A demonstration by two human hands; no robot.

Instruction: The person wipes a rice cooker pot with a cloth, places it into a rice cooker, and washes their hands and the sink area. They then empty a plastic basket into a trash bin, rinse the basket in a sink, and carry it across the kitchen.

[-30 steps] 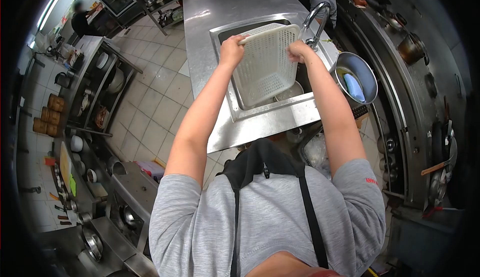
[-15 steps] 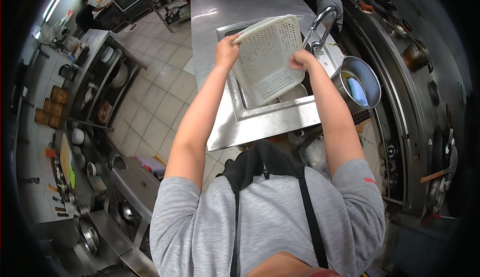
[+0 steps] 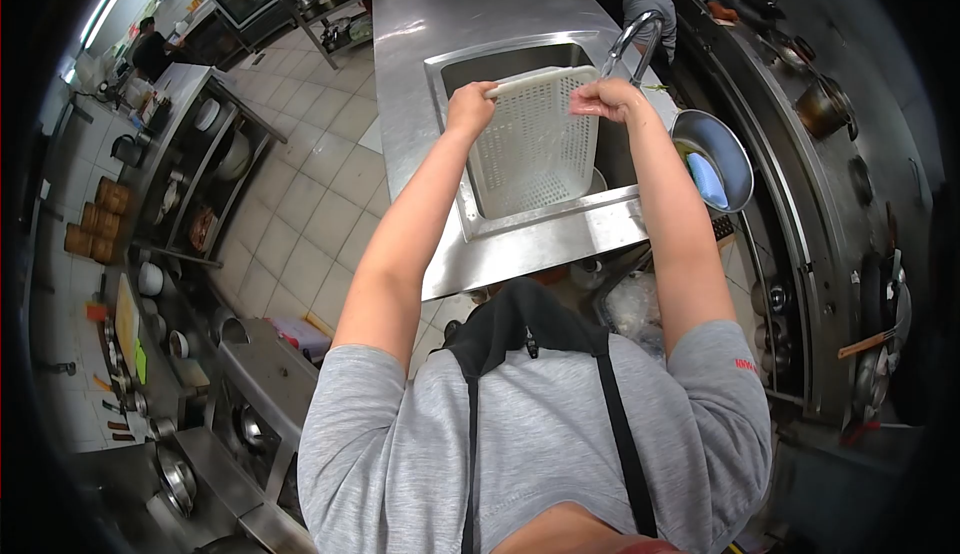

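Observation:
A white perforated plastic basket (image 3: 535, 154) stands tilted inside the steel sink (image 3: 460, 69), its open side facing me. My left hand (image 3: 470, 109) is closed on the basket's upper left rim. My right hand (image 3: 605, 101) is at the upper right corner, fingers stretched out over the basket's inner side, not wrapped round the rim. Just beyond that hand rises the curved chrome faucet (image 3: 637, 34). Part of a round vessel shows behind the basket's lower right edge, mostly hidden.
Right of the sink is a metal pot (image 3: 735, 144) with a blue cloth-like item (image 3: 708, 180) in it. A person in a grey shirt (image 3: 645, 4) is beyond the faucet, another at the far left. Steel counter (image 3: 430, 4) extends behind the sink. A cooking range lines the right side.
The basket has come down lower into the sink and stands more upright. My right hand has moved up from the basket's right side to its upper corner, with fingers straightened.

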